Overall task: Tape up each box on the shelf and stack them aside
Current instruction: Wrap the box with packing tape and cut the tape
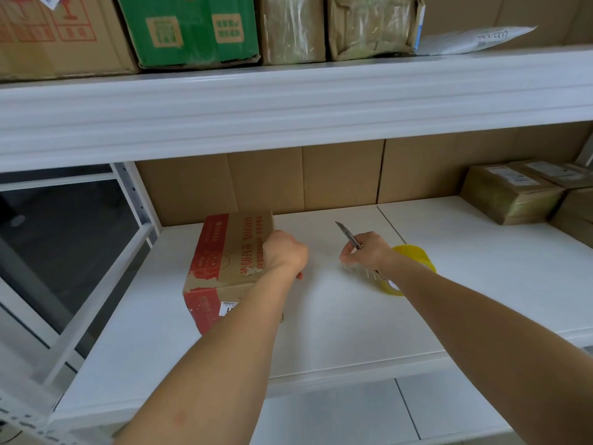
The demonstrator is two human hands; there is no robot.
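Note:
A brown cardboard box point(224, 268) with red printed sides lies on the white shelf point(337, 332), left of centre. My left hand point(284, 252) rests on the box's right top edge with its fingers curled over that edge. My right hand point(365, 250) holds a utility knife point(348, 234) with its blade pointing up and away, and a stretch of clear tape point(359, 268) seems to run from its fingers. A yellow tape roll point(414, 255) sits behind my right wrist, partly hidden by the forearm.
Taped brown parcels point(513, 194) are stacked at the shelf's right end. The upper shelf point(288, 101) holds a green box point(192, 30), more cartons and a white mailer point(475, 40). Cardboard sheets line the back. An open metal frame point(96, 284) stands at left.

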